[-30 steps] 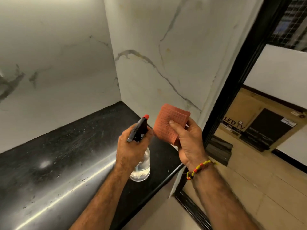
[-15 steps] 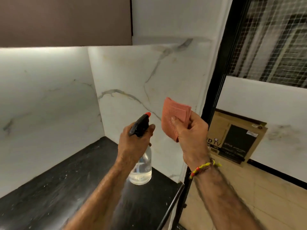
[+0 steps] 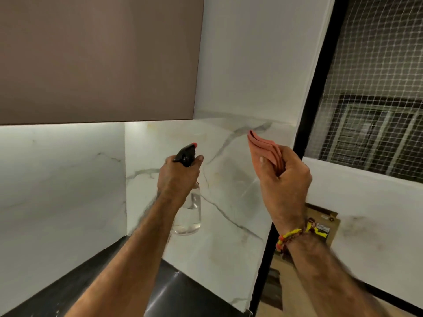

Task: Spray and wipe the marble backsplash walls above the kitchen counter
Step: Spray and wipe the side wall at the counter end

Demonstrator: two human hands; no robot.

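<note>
My left hand [image 3: 178, 177] grips a clear plastic spray bottle [image 3: 188, 209] with a black trigger head, nozzle aimed at twelve o'clock toward the white veined marble backsplash [image 3: 231, 193]. My right hand [image 3: 283, 179], at three o'clock of it, pinches a folded salmon-pink cloth [image 3: 265, 148] above the black surface [image 3: 183, 294].

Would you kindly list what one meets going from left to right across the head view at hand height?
Left marble wall → left hand gripping the spray bottle → right hand holding the folded cloth → black frame → netted window.
</note>
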